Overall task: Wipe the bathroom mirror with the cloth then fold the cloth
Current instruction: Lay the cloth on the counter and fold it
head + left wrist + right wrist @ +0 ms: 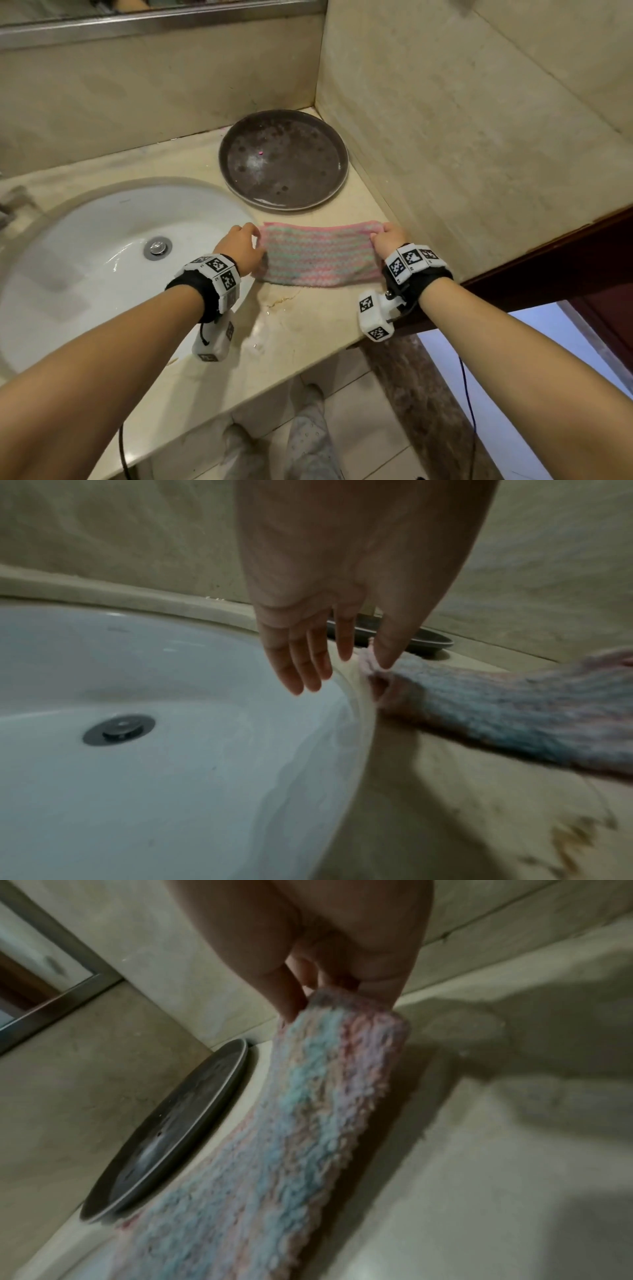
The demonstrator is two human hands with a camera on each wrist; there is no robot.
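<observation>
A fluffy pink and pale-green striped cloth [317, 255] lies as a long strip on the beige counter [308, 318], between the sink and the side wall. In the left wrist view its left end [479, 710] shows two layers. My left hand [251, 240] is at that end with fingers straight, and only the thumb tip [387, 661] touches the cloth's corner. My right hand [380, 236] pinches the right end [342, 1020] between thumb and fingers and holds it slightly off the counter. A strip of the mirror [137, 8] shows at the top left.
A dark round tray [284, 159] sits in the back corner, just behind the cloth. The white sink [102, 274] with its metal drain [157, 247] lies left of my left hand. A tiled wall [479, 137] rises close on the right. The counter is wet and stained near its front edge.
</observation>
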